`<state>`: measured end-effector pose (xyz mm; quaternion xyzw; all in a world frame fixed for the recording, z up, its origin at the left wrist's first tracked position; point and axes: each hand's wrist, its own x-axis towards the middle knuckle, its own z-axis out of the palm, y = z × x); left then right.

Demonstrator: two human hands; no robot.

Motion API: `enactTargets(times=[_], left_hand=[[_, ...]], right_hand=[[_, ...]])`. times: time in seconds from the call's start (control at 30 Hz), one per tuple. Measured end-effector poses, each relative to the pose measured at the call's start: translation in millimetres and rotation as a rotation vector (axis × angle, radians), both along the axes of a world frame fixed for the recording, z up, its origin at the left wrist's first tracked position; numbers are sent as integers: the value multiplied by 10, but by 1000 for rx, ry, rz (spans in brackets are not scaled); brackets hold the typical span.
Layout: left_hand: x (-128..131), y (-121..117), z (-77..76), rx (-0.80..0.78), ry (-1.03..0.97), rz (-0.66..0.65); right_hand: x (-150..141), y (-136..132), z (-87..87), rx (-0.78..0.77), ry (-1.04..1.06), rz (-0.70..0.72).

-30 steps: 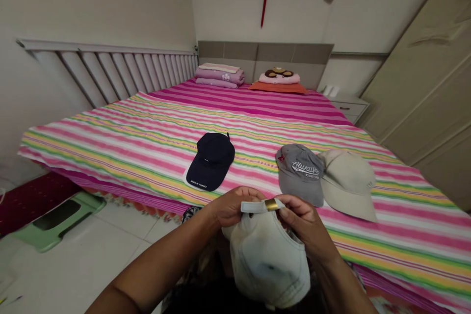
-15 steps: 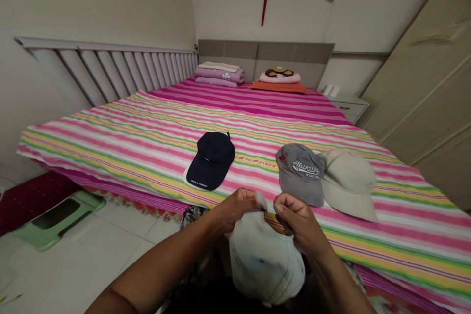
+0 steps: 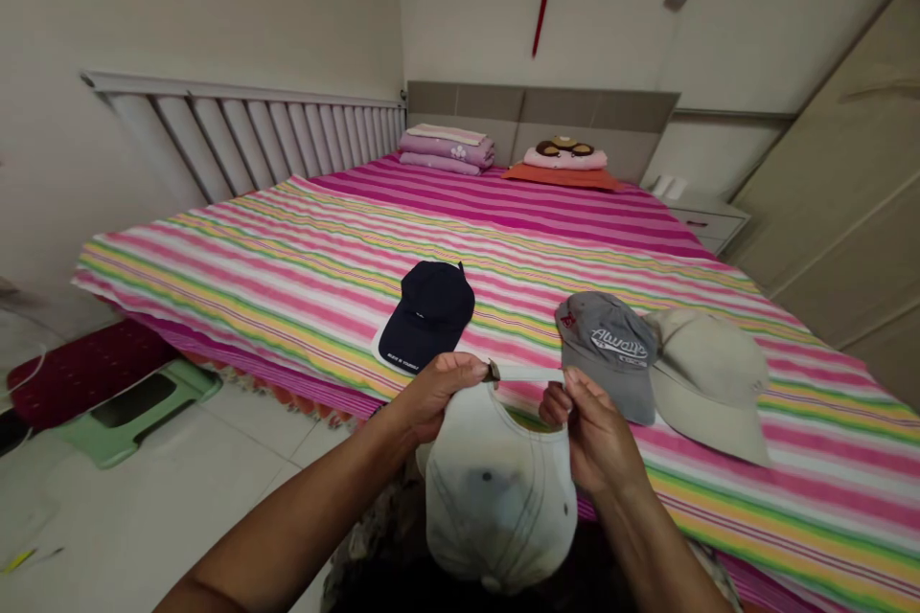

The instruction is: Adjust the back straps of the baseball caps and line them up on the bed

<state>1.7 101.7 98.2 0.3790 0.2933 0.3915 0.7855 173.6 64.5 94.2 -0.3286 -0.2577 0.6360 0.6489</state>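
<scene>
Between my hands, over the near edge of the bed, hangs a pale, stained baseball cap [image 3: 501, 498] with its back opening uppermost. My left hand [image 3: 438, 395] pinches the cap at the metal buckle [image 3: 493, 371] of its rear strap. At the strap's other end, my right hand [image 3: 595, 421] grips between thumb and fingers. The strap [image 3: 530, 373] stretches straight across the gap between them. On the bed beyond lies a navy cap [image 3: 431, 306], its brim toward me. Farther right, a grey cap [image 3: 608, 350] with white lettering touches a beige cap [image 3: 711, 374].
A striped sheet [image 3: 251, 259] covers the bed. Folded purple bedding [image 3: 446, 151] and a pink-and-orange stack [image 3: 564, 168] lie by the headboard [image 3: 467, 105]. On the floor at left stands a green stool [image 3: 136, 417]; a white bedside cabinet [image 3: 708, 220] is at back right.
The strap, bunched between my hands before, is now drawn out straight with its buckle showing. My left hand has shifted slightly left and up with the cap. The view has turned a little left.
</scene>
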Motion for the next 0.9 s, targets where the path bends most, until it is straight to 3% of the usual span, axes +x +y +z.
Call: enactTargets(times=[0.17,0.3,0.47,0.63,0.7,0.83,0.9], left_hand=[[-172,7,60,69,-32,113],[-241,49,58,85,-71,177],[-284,102,36,52,-76,104],[-315,123,5,67,-47,78],[-322,118,-9,92,-53,55],[-349,107,-25,155,-111,57],[-389,112,-15,144,-147,77]], right_hand=[[-202,130,105,73,-54,-33],[-312,240,63,98,-156,6],[-361,292,-3,73,-353,152],[-316,279,48,80,-537,254],[-279,296,53,59,-510,243],[-216,349,33,5,-209,125],[-196,362,38,-24,-115,137]])
